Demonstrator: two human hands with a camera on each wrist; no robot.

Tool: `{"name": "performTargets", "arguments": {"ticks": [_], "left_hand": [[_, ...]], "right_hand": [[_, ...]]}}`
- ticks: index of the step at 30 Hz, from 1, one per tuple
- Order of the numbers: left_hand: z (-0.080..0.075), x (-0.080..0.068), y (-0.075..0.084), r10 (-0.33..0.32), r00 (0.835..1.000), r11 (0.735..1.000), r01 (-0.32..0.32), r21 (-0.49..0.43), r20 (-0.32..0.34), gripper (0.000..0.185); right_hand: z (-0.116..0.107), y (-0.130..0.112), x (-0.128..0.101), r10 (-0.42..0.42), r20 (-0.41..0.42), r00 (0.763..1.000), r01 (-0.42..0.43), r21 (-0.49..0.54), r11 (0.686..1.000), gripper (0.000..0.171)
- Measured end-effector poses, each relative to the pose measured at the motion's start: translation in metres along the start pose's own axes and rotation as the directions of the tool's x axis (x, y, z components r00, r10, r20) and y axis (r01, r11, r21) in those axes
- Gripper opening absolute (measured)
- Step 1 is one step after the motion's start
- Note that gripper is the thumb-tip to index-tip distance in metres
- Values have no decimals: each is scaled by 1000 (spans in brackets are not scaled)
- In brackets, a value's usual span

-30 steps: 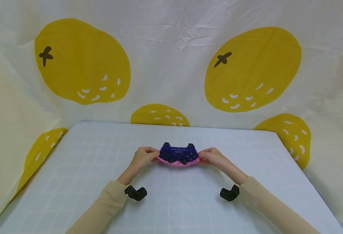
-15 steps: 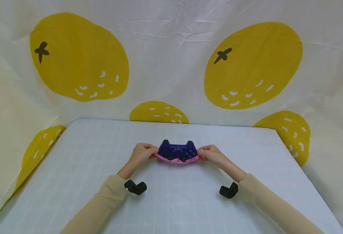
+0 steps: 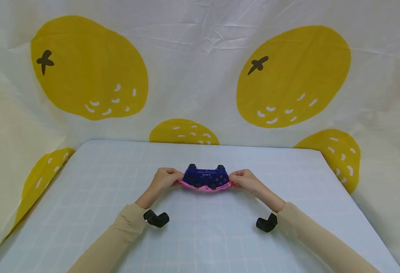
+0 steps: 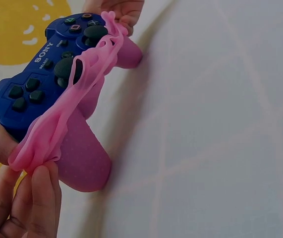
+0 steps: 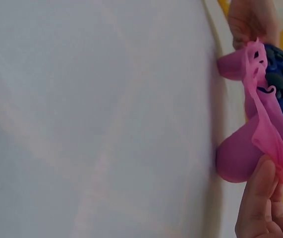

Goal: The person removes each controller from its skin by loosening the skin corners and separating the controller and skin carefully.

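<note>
A big white cloth [image 3: 200, 68] with yellow fruit shapes hangs behind and at both sides. In front of it is the counter [image 3: 200, 242], pale blue with thin light lines that make squares.

Two arms in tan sleeves [image 3: 118, 235] reach over the counter from the near edge. A small black camera [image 3: 156, 219] sits on the left wrist, and another black camera [image 3: 266, 223] sits on the right wrist.

In the middle of the counter, a bit toward the far side, is a dark blue game controller [image 3: 205, 176]. Its face with the buttons and two black sticks points toward the person. It rests on the counter on its two handles. A stretchy pink cover [image 3: 205, 186] is pulled part way over it. The pink cover wraps both handles and the lower part, and its loose edge stretches like a band across the front, by the sticks. The top of the blue controller is bare.

The left hand [image 3: 164, 179] is at the left end of the controller. Its fingers [image 4: 37, 198] are curled and pinch the pink cover's edge there. The right hand [image 3: 246, 180] is at the right end. Its fingers [image 5: 257, 198] are curled too and pinch the pink edge on that side. The two hands hold the cover tight between them.
</note>
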State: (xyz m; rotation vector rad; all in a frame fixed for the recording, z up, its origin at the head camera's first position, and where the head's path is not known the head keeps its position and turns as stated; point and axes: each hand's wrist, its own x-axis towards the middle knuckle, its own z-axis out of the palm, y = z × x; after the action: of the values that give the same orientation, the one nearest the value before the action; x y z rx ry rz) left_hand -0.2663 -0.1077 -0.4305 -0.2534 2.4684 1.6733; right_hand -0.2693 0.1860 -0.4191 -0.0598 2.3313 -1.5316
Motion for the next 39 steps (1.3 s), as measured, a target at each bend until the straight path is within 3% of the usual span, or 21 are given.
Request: {"name": "performTargets", "arguments": {"ticks": [10,16,23,31,39], "left_hand": [[1,-1,-2,-10,1000,1000,10,-21,-3,14],[3,-1,-6,10,1000,999,-11,-48,-12,11],[3,2,-10,21,1000,997,-21,-71,0,8],[4,6,-13,9,1000,999,-9,-50,-1,9],[3,6,-18,12,999,996,-9,-91,35,7]], "right_hand": [[3,8,2,10,-44,999,-11,-28,1000,37],[6,16,4,-23,-81,996,25,23,999,29],[8,17,3,-47,-81,996,49,28,998,26],[7,16,2,-28,-69,997,29,23,999,27],[8,17,5,-11,-71,997,12,21,1000,29]]}}
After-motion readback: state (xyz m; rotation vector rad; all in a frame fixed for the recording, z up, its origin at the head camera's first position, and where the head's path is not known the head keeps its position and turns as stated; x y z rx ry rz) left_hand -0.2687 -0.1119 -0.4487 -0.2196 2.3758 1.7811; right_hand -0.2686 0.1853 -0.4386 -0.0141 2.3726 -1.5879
